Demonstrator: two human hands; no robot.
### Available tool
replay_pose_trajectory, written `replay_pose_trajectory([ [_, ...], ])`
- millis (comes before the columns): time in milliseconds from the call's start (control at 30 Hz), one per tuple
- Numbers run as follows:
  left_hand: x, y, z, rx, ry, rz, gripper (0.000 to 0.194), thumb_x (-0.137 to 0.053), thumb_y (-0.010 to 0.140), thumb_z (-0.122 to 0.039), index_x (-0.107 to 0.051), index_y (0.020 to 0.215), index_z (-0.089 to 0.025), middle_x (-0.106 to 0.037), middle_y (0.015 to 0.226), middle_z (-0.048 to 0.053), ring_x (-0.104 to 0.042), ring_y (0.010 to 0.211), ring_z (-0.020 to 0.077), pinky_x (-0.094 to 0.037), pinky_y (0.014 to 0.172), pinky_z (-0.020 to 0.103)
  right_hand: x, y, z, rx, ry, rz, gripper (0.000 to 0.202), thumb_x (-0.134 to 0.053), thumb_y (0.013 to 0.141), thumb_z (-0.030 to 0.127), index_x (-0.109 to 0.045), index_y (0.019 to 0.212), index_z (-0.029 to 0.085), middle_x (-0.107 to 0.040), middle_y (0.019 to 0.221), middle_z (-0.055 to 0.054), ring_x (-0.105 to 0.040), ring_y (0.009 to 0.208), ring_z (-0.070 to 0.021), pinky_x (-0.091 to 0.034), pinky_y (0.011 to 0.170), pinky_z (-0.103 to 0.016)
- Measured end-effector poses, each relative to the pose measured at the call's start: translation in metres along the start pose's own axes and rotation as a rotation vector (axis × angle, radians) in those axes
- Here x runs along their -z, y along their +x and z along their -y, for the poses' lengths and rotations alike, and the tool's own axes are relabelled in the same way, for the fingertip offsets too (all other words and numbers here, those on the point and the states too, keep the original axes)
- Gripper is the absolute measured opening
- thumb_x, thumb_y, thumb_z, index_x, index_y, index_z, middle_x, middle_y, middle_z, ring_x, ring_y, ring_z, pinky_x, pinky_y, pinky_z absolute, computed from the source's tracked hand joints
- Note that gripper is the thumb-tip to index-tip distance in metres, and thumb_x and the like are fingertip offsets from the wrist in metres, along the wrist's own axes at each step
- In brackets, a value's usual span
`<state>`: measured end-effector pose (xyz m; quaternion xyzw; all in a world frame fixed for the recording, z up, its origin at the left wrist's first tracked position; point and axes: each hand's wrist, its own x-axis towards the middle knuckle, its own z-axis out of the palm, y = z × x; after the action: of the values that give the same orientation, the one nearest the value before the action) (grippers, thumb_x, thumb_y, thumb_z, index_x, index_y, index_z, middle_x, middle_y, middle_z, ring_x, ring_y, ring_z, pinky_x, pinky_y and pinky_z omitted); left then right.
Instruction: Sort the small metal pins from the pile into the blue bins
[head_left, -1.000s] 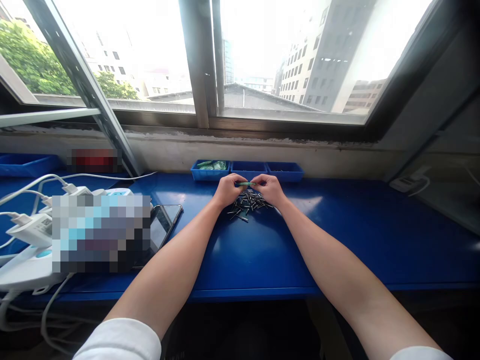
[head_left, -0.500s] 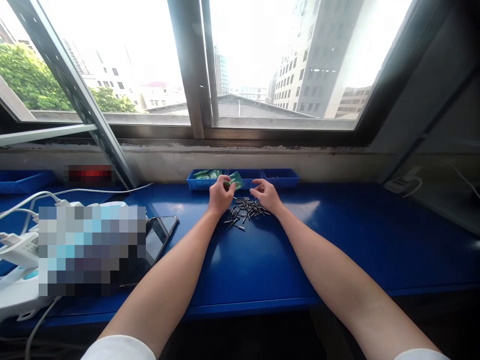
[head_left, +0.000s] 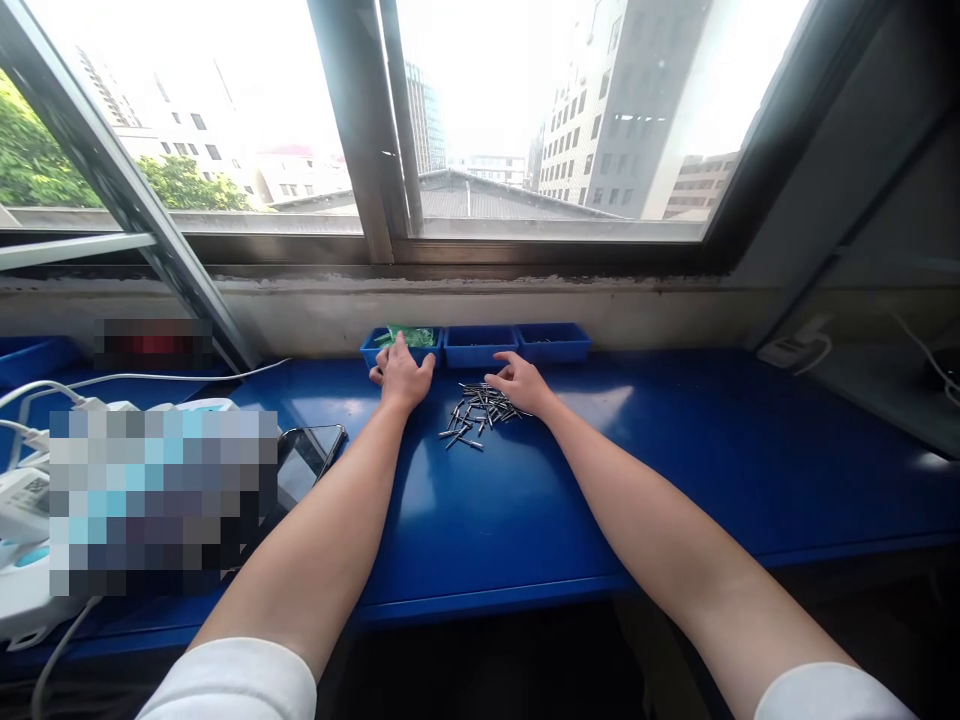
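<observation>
My left hand (head_left: 403, 378) is at the front of the left blue bin (head_left: 367, 352), fingers spread, touching or just over the green plastic packets (head_left: 417, 337) in it. Part of the bin and packets is hidden behind that hand. At the right edge of a loose pile of slim dark-and-silver metal pins (head_left: 477, 412), my right hand (head_left: 523, 384) hovers or rests, thumb and forefinger apart with nothing visible between them. Its other fingers are curled out of sight.
A middle blue bin (head_left: 480, 358) and a right blue bin (head_left: 566, 350) hold small dark pieces. On the left lie a phone (head_left: 309, 460), a white power strip (head_left: 26, 600) with cables, and a blurred-out item. A metal shelf post (head_left: 180, 280) stands before the window.
My left hand has moved left from above the pile to the left bin, and the green packet it held now lies in the bin. My right hand stays by the pins.
</observation>
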<state>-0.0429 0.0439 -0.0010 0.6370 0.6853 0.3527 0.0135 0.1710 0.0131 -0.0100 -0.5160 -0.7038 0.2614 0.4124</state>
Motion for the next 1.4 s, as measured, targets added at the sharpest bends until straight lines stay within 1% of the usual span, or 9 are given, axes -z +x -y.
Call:
replay_pose_trajectory([
  [267, -0.007, -0.002, 0.001, 0.071, 0.156, 0.018, 0.067, -0.039, 0.081, -0.045, -0.032, 0.140, -0.013, -0.007, 0.151, 0.016, -0.009, 0.136, 0.0392, -0.018, 0.104, 0.056, -0.001, -0.003, 0.001, 0.047, -0.031, 0.037, 0.054, -0.062, 0.075, 0.042, -0.050, 0.121, 0.017, -0.066, 0.079, -0.003, -0.060, 0.072, -0.0151, -0.046, 0.068, -0.028],
  [500, -0.008, -0.002, -0.002, -0.028, 0.162, 0.057, 0.070, -0.035, 0.081, -0.046, -0.026, 0.142, -0.014, -0.028, 0.145, 0.017, -0.017, 0.134, 0.0378, -0.012, 0.104, 0.060, -0.001, -0.004, 0.002, 0.104, -0.087, 0.058, 0.055, -0.060, 0.076, 0.045, -0.049, 0.123, 0.018, -0.065, 0.080, -0.002, -0.060, 0.073, -0.0154, -0.046, 0.067, -0.028],
  [667, -0.009, -0.002, -0.001, -0.041, 0.176, 0.112, 0.073, -0.036, 0.079, -0.054, -0.028, 0.142, -0.017, -0.018, 0.151, 0.012, -0.004, 0.138, 0.0373, 0.001, 0.105, 0.062, 0.000, -0.005, 0.004, 0.222, -0.197, 0.029, 0.048, -0.060, 0.076, 0.045, -0.056, 0.115, 0.018, -0.066, 0.088, -0.005, -0.056, 0.091, -0.0202, -0.044, 0.078, -0.032],
  [867, -0.003, -0.008, -0.006, -0.053, 0.187, 0.082, 0.070, -0.043, 0.077, -0.051, -0.035, 0.138, -0.018, -0.008, 0.153, 0.013, -0.004, 0.138, 0.0363, -0.007, 0.106, 0.059, -0.001, -0.007, 0.004, 0.223, -0.345, 0.101, 0.049, -0.061, 0.073, 0.051, -0.061, 0.111, 0.020, -0.061, 0.110, -0.010, -0.045, 0.111, -0.0286, -0.037, 0.092, -0.042],
  [967, 0.001, -0.014, -0.013, -0.156, 0.148, 0.031, 0.065, -0.046, 0.078, -0.049, -0.039, 0.135, -0.019, -0.014, 0.151, 0.013, -0.011, 0.138, 0.0347, -0.014, 0.107, 0.053, -0.005, -0.006, 0.001, 0.197, -0.410, 0.127, 0.046, -0.062, 0.073, 0.051, -0.063, 0.109, 0.022, -0.061, 0.111, -0.010, -0.045, 0.111, -0.0306, -0.036, 0.092, -0.044],
  [1033, 0.001, -0.018, -0.018, -0.278, 0.084, 0.051, 0.058, -0.044, 0.081, -0.048, -0.044, 0.131, -0.019, -0.028, 0.146, 0.014, -0.022, 0.135, 0.0331, -0.019, 0.106, 0.049, -0.008, -0.005, -0.001, 0.206, -0.437, 0.121, 0.040, -0.062, 0.074, 0.048, -0.065, 0.105, 0.022, -0.062, 0.108, -0.010, -0.046, 0.109, -0.0306, -0.036, 0.091, -0.044],
  [1167, -0.006, -0.024, -0.020, -0.484, -0.101, 0.303, 0.047, -0.035, 0.088, -0.047, -0.058, 0.117, -0.019, -0.059, 0.121, 0.011, -0.049, 0.117, 0.0262, -0.034, 0.100, 0.038, -0.012, -0.001, -0.007, 0.267, -0.404, 0.104, 0.028, -0.062, 0.076, 0.037, -0.069, 0.098, 0.021, -0.066, 0.097, -0.008, -0.053, 0.096, -0.0246, -0.039, 0.086, -0.038],
  [1267, -0.011, -0.027, -0.019, -0.502, -0.199, 0.441, 0.044, -0.036, 0.088, -0.048, -0.061, 0.113, -0.023, -0.060, 0.122, 0.007, -0.050, 0.117, 0.0237, -0.035, 0.099, 0.033, -0.012, 0.000, -0.010, 0.323, -0.347, 0.094, 0.021, -0.063, 0.076, 0.030, -0.070, 0.095, 0.022, -0.067, 0.090, -0.006, -0.057, 0.088, -0.0206, -0.042, 0.081, -0.033],
  [1400, -0.009, -0.031, -0.021, -0.489, -0.271, 0.520, 0.042, -0.044, 0.085, -0.048, -0.061, 0.115, -0.024, -0.060, 0.123, 0.005, -0.050, 0.118, 0.0245, -0.038, 0.096, 0.032, -0.011, -0.001, -0.007, 0.355, -0.316, 0.093, 0.012, -0.064, 0.075, 0.027, -0.070, 0.083, 0.019, -0.066, 0.081, -0.005, -0.058, 0.078, -0.0182, -0.043, 0.073, -0.030],
])
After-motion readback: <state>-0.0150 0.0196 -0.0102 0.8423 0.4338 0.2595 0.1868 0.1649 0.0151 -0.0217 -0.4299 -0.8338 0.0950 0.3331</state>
